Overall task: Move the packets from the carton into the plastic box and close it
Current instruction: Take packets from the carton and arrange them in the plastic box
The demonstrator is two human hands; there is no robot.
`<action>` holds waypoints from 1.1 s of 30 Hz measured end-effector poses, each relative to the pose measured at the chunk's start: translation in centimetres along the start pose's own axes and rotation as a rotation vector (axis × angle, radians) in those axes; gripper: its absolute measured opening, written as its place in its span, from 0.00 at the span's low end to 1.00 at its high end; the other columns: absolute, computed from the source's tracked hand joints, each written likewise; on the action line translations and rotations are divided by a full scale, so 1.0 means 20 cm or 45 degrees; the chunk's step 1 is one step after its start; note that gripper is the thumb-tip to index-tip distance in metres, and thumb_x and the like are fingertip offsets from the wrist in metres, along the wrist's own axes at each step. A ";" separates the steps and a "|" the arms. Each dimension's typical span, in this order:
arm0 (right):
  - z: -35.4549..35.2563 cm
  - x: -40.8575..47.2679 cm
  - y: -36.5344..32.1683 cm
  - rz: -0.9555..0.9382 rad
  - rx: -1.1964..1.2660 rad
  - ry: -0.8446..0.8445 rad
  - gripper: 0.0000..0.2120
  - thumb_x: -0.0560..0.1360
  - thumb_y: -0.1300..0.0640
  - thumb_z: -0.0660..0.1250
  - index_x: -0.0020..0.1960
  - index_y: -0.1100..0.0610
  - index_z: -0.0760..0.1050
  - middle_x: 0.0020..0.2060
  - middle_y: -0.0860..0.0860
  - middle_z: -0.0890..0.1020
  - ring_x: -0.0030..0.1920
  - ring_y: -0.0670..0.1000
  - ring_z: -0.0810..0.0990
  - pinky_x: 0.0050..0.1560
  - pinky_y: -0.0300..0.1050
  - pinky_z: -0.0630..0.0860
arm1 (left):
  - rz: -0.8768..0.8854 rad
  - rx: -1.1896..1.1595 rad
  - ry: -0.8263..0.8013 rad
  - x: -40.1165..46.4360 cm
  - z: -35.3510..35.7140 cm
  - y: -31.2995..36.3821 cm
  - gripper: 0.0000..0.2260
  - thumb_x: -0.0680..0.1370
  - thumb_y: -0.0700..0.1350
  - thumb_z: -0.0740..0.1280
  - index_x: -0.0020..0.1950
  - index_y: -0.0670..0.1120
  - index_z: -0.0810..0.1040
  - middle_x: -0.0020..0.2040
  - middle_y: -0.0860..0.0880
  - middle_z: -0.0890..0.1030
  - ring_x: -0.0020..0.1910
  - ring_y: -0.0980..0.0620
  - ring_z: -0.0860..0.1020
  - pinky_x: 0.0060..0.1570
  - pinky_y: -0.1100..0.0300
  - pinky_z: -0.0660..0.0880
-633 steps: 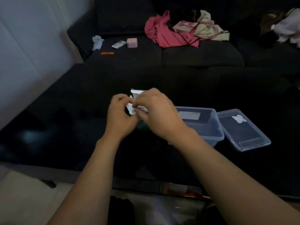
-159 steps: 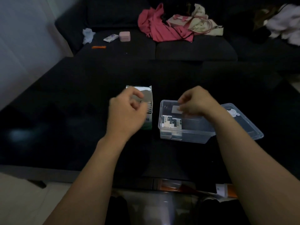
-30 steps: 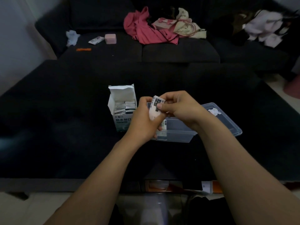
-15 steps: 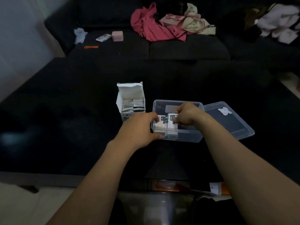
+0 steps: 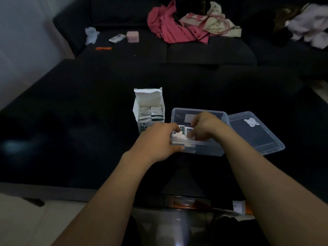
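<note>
You're in a dim home living room: a dark sofa (image 5: 204, 50) runs across the top of the frame, strewn with clothes (image 5: 170, 27), behind a black table (image 5: 79, 121).

We see a dark, glossy counter (image 5: 88, 132) carrying three things. A white carton (image 5: 148, 110) stands upright on it just beyond our left hand (image 5: 158, 141), top flap open, packets (image 5: 150, 113) stacked inside. Just right of the carton sits a clear plastic box (image 5: 204, 150), open, with our right hand (image 5: 204, 126) reaching into it and our left hand at its near left corner. The box's clear lid (image 5: 253, 132) lies flat on the counter, beside the box, to the right of our right hand.
</note>
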State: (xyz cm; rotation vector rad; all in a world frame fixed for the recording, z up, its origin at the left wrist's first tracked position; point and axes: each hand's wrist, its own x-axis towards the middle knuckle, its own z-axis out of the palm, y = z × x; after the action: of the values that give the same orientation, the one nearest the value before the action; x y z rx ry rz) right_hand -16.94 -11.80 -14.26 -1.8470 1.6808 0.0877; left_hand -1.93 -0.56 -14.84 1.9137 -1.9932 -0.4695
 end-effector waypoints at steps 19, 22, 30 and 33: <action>0.07 -0.23 -0.49 -0.954 -0.637 0.589 0.08 0.77 0.57 0.70 0.53 0.48 0.84 0.53 0.54 0.81 0.54 0.56 0.77 0.50 0.46 0.65 | -0.773 -0.619 0.457 -0.03 -0.18 -0.31 0.21 0.73 0.55 0.73 0.60 0.52 0.67 0.53 0.46 0.81 0.47 0.47 0.82 0.42 0.53 0.80; 0.05 -0.19 -0.49 -0.904 -0.539 0.462 0.07 0.76 0.54 0.70 0.53 0.48 0.84 0.53 0.53 0.82 0.54 0.57 0.78 0.53 0.49 0.70 | -0.754 -0.672 0.342 -0.02 -0.16 -0.32 0.20 0.74 0.56 0.72 0.58 0.53 0.67 0.54 0.44 0.82 0.47 0.45 0.83 0.39 0.54 0.80; 0.04 -0.08 -0.46 -0.791 -0.228 0.238 0.07 0.72 0.59 0.76 0.48 0.49 0.85 0.49 0.53 0.81 0.48 0.54 0.82 0.53 0.54 0.82 | -0.745 -0.801 0.242 0.02 -0.16 -0.27 0.14 0.80 0.57 0.66 0.59 0.49 0.72 0.51 0.46 0.83 0.40 0.49 0.83 0.33 0.57 0.76; 0.03 -0.08 -0.46 -0.810 -0.200 0.153 0.06 0.72 0.60 0.76 0.46 0.50 0.85 0.45 0.50 0.84 0.47 0.50 0.83 0.53 0.52 0.82 | -0.728 -0.776 0.278 0.02 -0.16 -0.26 0.08 0.81 0.53 0.65 0.53 0.49 0.74 0.45 0.47 0.85 0.38 0.50 0.83 0.35 0.56 0.77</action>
State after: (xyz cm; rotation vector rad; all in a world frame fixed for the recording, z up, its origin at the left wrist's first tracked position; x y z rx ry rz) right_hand -8.59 -10.15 -10.37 -2.4605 1.1089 -0.1645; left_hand 4.19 -1.19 -14.48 1.9739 -0.9788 -0.8492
